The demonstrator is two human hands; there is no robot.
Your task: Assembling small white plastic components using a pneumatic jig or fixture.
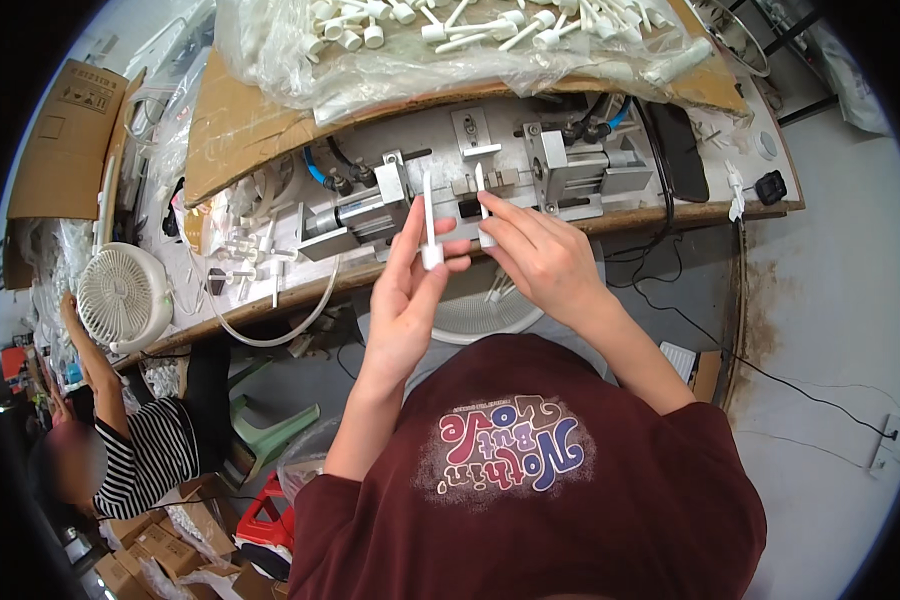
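Note:
My left hand [402, 305] holds a white plastic stick with a cup-shaped end [431, 222] upright, its wide end low by the thumb and fingers. Just to the right, my right hand [550, 258] pinches a second white plastic stick [480, 180], whose tip points away from me; fingers cover its middle. Both hands are raised in front of a bench-top metal fixture. It has a left pneumatic cylinder [355, 212], a right pneumatic cylinder [595, 170] and a small metal holder block [495, 182] between them.
A pile of similar white pieces [470, 28] lies on plastic film over cardboard [260, 130]. More pieces [255, 262] sit left, near a white fan [125, 295]. Below the bench edge is a white mesh basket [480, 310]. A person in a striped shirt [160, 440] works at left.

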